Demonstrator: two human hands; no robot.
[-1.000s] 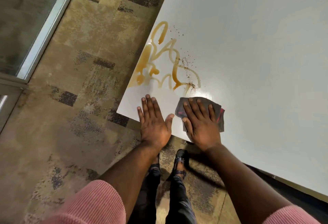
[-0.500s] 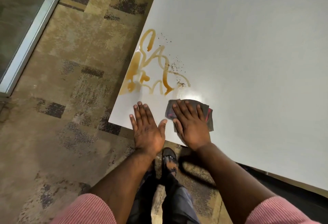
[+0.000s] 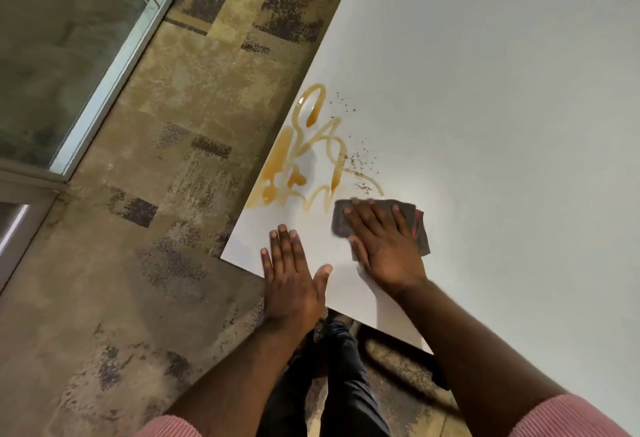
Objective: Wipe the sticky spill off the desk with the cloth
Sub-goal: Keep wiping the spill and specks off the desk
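Observation:
An amber syrupy spill (image 3: 304, 156) with dark crumbs squiggles across the near left corner of the white desk (image 3: 485, 125). A dark grey cloth (image 3: 417, 225) with a red edge lies flat on the desk, touching the spill's lower right end. My right hand (image 3: 384, 246) presses flat on the cloth, fingers spread toward the spill. My left hand (image 3: 291, 277) rests palm down on the bare desk near its front edge, just left of the cloth, holding nothing.
The desk's corner and left edge run close beside the spill. Patterned brown carpet (image 3: 173, 194) lies below. A glass partition with a metal frame (image 3: 114, 66) stands at the far left. My dark-trousered legs (image 3: 339, 384) show under the desk edge.
My right hand has slid the cloth forward, so its far edge now touches the spill's tail. The left hand stays flat on the desk. The camera view has shifted.

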